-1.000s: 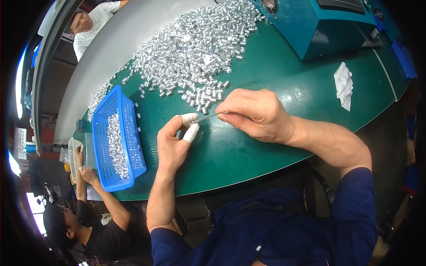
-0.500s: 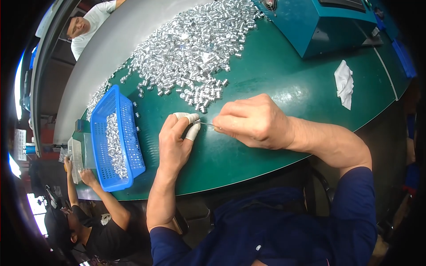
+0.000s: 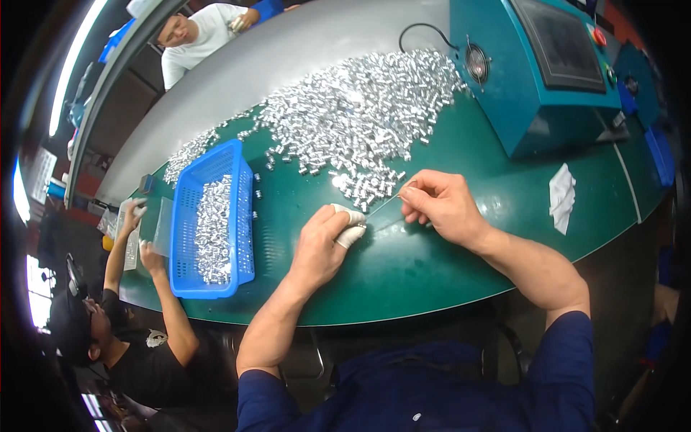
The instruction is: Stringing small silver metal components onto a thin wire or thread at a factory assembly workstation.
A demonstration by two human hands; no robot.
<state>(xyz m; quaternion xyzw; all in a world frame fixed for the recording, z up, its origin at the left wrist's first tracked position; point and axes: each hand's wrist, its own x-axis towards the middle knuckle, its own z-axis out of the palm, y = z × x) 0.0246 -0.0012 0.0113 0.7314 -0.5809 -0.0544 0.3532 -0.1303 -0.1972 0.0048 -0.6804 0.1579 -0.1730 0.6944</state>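
Observation:
My left hand (image 3: 319, 246) is closed, with white finger covers on its thumb and forefinger. Pinched between those covered tips is a small silver metal part (image 3: 363, 225), mostly hidden. My right hand (image 3: 448, 207) grips a thin metal rod (image 3: 384, 207) between thumb and forefinger, and its near end points toward the left fingertips. Whether the rod touches the part is too small to tell. Just beyond both hands, a large pile of small silver cylindrical parts (image 3: 353, 115) spreads over the green table (image 3: 403, 266).
A blue perforated basket (image 3: 248, 209) of similar parts stands left of my hands. A crumpled white cloth (image 3: 562, 198) lies at the right. A teal machine with a screen (image 3: 518, 108) stands at the back right. Two co-workers are nearby, one at left (image 3: 155, 367), one at far left (image 3: 209, 36).
The whole view has shifted, showing more of the machine. My right hand has drawn back and up from the left fingertips, exposing more of the rod. The left pinch stays closed.

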